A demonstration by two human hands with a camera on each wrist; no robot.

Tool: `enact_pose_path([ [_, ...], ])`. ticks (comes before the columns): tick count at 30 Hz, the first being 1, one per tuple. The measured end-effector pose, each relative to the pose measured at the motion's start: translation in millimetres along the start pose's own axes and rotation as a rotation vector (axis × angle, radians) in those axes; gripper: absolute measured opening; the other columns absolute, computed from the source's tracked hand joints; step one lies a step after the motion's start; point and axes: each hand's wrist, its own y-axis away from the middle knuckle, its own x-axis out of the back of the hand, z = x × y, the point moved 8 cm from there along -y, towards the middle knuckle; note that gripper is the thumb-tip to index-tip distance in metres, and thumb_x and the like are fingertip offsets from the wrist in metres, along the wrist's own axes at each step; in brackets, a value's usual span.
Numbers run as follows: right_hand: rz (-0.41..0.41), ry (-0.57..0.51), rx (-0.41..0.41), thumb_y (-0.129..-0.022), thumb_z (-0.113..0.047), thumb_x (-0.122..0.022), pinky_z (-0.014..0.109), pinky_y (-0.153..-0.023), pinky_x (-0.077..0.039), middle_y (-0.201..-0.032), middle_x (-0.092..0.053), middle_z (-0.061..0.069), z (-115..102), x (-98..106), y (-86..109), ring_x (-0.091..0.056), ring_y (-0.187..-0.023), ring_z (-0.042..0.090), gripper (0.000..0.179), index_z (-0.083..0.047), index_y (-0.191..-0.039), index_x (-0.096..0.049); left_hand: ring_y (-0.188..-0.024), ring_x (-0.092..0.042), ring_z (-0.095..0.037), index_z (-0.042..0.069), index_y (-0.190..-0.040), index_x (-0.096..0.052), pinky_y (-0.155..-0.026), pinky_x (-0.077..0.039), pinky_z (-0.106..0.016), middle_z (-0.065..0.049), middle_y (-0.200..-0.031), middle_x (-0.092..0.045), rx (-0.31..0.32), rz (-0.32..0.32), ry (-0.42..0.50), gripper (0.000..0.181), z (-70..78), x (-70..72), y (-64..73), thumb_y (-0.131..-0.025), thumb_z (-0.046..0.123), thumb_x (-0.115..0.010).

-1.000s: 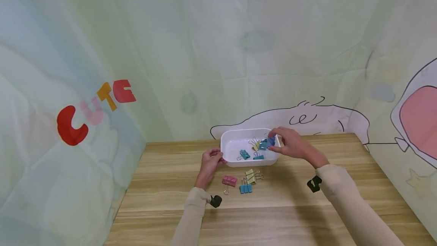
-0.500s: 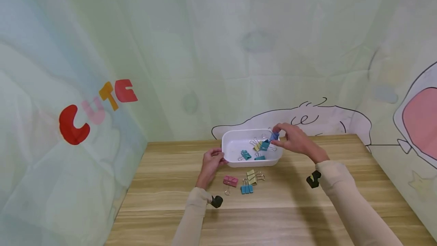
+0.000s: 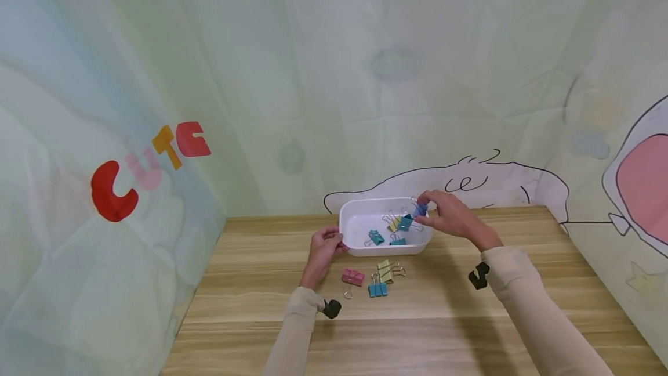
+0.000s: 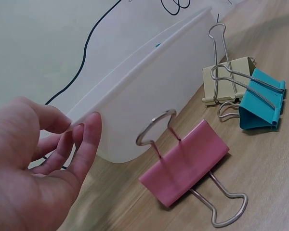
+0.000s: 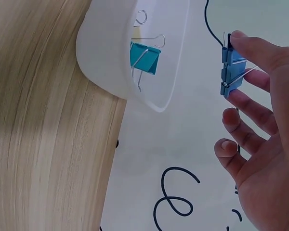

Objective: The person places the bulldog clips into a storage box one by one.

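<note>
A white plastic tray (image 3: pixel 360 251) stands near the back of the table, with teal and yellow binder clips inside. My left hand (image 3: pixel 322 251) pinches the tray's left rim between thumb and fingers, which the left wrist view also shows. Above the tray's right end, my right hand (image 3: pixel 449 215) holds a blue binder clip (image 5: pixel 234 67) between thumb and fingertips, apart from the tray wall. In front of the tray lie a pink binder clip (image 4: pixel 185 163), a pale yellow binder clip (image 4: pixel 226 79) and a blue binder clip (image 3: pixel 378 289).
The wood-grain table (image 3: pixel 250 329) reaches back to a printed cloth backdrop (image 3: pixel 292 103), close behind the tray. More cloth hangs at the left and right sides. A black wrist mount (image 3: pixel 331 308) sits at the left cuff.
My right hand has shifted slightly right with the blue binder clip. A teal clip in the tray, partly covered before, shows more fully. The left hand keeps its place on the rim.
</note>
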Motion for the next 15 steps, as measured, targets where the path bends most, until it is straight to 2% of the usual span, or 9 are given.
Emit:
enact_pose_path([
  [5, 0.003, 0.036, -0.018, -0.087, -0.042, -0.084, 0.064, -0.102, -0.053, -0.141, -0.056, 0.022, 3, -1, 1.7, -0.056, -0.124, 0.042, 0.071, -0.005, -0.142, -0.058, -0.074, -0.065, -0.017, -0.025, -0.131, -0.046, -0.099, -0.057, -0.059, -0.015, -0.101, -0.054, 0.001, -0.01, 0.0, 0.036, 16.8, -5.7, 12.9, -0.1, -0.01, -0.054],
  [8, -0.002, 0.054, -0.014, -0.084, -0.05, -0.085, 0.067, -0.104, -0.051, -0.148, -0.049, 0.023, 1, -3, 4.6, -0.053, -0.129, 0.043, 0.085, -0.008, -0.15, -0.052, -0.073, -0.065, -0.017, -0.025, -0.131, -0.045, -0.098, -0.058, -0.059, -0.016, -0.101, -0.054, -0.011, -0.012, 0.002, 0.036, 23.7, -8.2, 19.5, -0.1, -0.01, -0.055],
  [12, -0.004, 0.054, 0.028, -0.083, -0.046, -0.087, 0.056, -0.091, -0.06, -0.145, -0.052, 0.02, -8, -9, 9.9, -0.06, -0.113, 0.036, 0.082, -0.01, -0.149, -0.053, -0.073, -0.065, -0.017, -0.025, -0.13, -0.046, -0.098, -0.057, -0.06, -0.019, -0.103, -0.054, -0.016, -0.015, 0.004, 0.035, 24.1, -8.3, 20.6, -0.1, -0.009, -0.055],
  [15, -0.014, 0.077, 0.072, -0.085, -0.045, -0.086, 0.05, -0.084, -0.062, -0.144, -0.054, 0.02, -19, -17, 14.3, -0.061, -0.105, 0.032, 0.077, -0.01, -0.147, -0.056, -0.073, -0.065, -0.017, -0.026, -0.13, -0.046, -0.099, -0.056, -0.061, -0.019, -0.102, -0.054, -0.012, -0.013, 0.006, 0.035, 22.7, -7.2, 18.9, -0.1, -0.009, -0.055],
])
